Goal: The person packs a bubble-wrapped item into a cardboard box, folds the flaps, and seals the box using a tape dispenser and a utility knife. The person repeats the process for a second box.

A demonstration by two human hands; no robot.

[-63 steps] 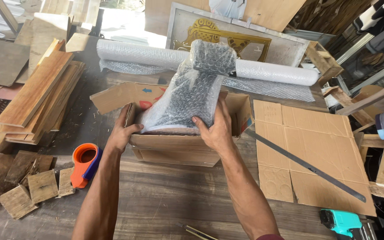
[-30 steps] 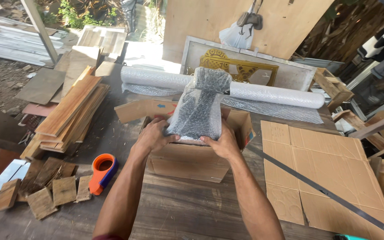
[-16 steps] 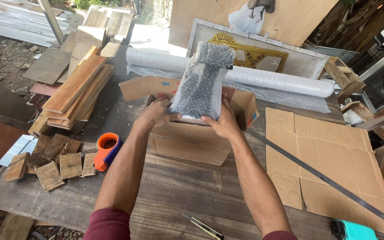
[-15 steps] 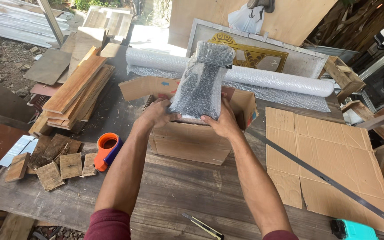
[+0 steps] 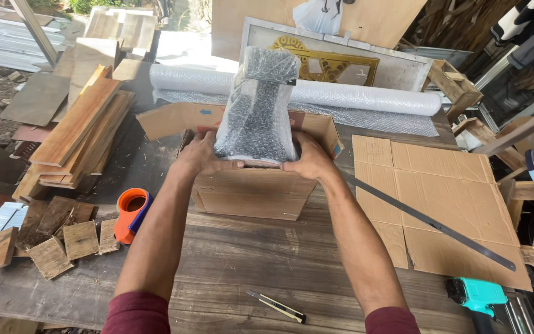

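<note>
- Left hand (image 5: 202, 154) and right hand (image 5: 307, 159) grip the bubble-wrapped bundle (image 5: 258, 105) at its base, fingers closed on either side.
- The bundle stands upright in the open top of the box (image 5: 251, 192).
- Left of the box lies a tape roll (image 5: 131, 213); a cutter (image 5: 276, 306) lies in front of the box on the worktop (image 5: 236, 260).
</note>
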